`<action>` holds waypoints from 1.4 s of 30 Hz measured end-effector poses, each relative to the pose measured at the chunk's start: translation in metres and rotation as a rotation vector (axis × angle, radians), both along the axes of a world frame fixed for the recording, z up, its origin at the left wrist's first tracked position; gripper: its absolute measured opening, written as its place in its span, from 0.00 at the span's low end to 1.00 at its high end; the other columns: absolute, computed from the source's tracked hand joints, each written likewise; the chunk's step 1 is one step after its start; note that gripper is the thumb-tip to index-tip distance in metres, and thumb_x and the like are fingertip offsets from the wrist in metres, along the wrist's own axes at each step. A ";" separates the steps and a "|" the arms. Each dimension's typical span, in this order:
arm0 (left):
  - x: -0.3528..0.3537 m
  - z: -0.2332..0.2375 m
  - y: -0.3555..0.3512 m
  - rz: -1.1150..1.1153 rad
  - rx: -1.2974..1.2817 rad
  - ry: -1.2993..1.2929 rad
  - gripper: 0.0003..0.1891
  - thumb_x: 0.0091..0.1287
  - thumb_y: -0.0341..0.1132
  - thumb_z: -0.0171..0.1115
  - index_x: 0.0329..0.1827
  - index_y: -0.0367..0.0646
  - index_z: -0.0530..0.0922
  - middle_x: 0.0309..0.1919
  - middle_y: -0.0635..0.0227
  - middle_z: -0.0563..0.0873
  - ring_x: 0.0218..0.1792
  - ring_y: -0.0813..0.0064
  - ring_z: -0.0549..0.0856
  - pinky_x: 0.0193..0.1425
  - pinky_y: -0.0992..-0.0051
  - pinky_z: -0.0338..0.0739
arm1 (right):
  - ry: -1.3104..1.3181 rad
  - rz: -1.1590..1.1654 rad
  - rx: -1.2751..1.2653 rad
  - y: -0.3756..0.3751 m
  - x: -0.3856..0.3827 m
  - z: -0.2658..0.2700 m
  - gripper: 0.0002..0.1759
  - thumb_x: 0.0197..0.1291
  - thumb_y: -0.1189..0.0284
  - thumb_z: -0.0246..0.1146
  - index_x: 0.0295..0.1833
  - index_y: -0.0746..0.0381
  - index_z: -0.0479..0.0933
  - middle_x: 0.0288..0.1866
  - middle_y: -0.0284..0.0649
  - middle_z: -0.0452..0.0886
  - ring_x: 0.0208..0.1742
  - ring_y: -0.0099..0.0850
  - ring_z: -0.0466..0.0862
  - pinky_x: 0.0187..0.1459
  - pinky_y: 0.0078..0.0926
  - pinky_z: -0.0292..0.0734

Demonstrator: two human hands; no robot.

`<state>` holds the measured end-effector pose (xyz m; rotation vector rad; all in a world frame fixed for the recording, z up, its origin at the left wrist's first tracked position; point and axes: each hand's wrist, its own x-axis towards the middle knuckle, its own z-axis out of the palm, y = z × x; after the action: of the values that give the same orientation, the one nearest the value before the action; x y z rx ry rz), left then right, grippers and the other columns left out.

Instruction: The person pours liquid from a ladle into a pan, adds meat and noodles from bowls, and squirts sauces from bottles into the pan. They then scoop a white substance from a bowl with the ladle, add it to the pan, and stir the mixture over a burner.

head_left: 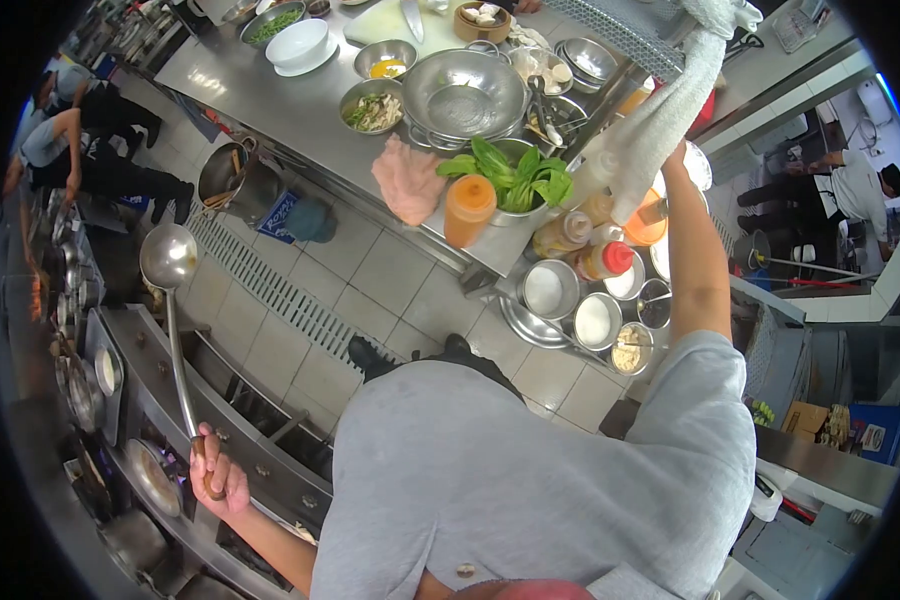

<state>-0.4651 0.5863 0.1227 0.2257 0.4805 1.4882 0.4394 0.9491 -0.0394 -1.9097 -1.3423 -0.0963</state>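
My left hand (220, 478) is closed around the wooden grip of a long metal ladle (180, 350), whose round bowl points up and away from me above the floor grating. On the other side, my right arm reaches forward to the seasoning containers. My right hand (675, 158) is beside a hanging white towel (670, 110), and its fingers are hidden. Near that arm are an orange container (646, 226), a red-capped squeeze bottle (610, 260) and metal pots of white contents (597, 321). An orange sauce bottle (469, 212) stands beside green leaves (510, 175) in a pot.
A steel counter (240, 75) holds a large colander (465, 98), bowls of chopped food (372, 107) and a pink cloth (407, 180). To my left runs the stove range (150, 360) with pans. A bin-like pot (235, 175) stands on the floor. Other people work at far left and right.
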 end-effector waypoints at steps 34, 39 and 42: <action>-0.011 -0.004 0.028 -0.047 0.030 -0.051 0.21 0.77 0.27 0.46 0.68 0.23 0.58 0.32 0.67 0.71 0.17 0.84 0.73 0.15 0.79 0.62 | 0.307 0.154 0.016 -0.154 -0.450 -0.007 0.37 0.44 0.60 0.83 0.57 0.64 0.76 0.48 0.41 0.83 0.50 0.35 0.83 0.53 0.35 0.77; -0.010 0.002 0.011 0.108 -0.066 0.032 0.20 0.74 0.28 0.50 0.65 0.25 0.67 0.29 0.71 0.71 0.16 0.86 0.70 0.15 0.80 0.64 | 0.335 0.026 -0.220 -0.126 -0.478 0.005 0.48 0.43 0.53 0.83 0.65 0.67 0.73 0.56 0.48 0.85 0.53 0.43 0.86 0.55 0.39 0.82; -0.023 -0.001 -0.010 0.190 -0.058 0.096 0.20 0.73 0.29 0.52 0.63 0.27 0.65 0.30 0.70 0.72 0.15 0.86 0.71 0.16 0.80 0.65 | 0.161 0.231 -0.034 -0.107 -0.459 -0.021 0.48 0.43 0.52 0.83 0.65 0.68 0.74 0.56 0.53 0.85 0.54 0.45 0.86 0.58 0.41 0.81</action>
<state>-0.4878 0.5762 0.1219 0.2113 0.6358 1.6507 -0.0199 0.8417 -0.0604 -1.7359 -1.4505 0.1918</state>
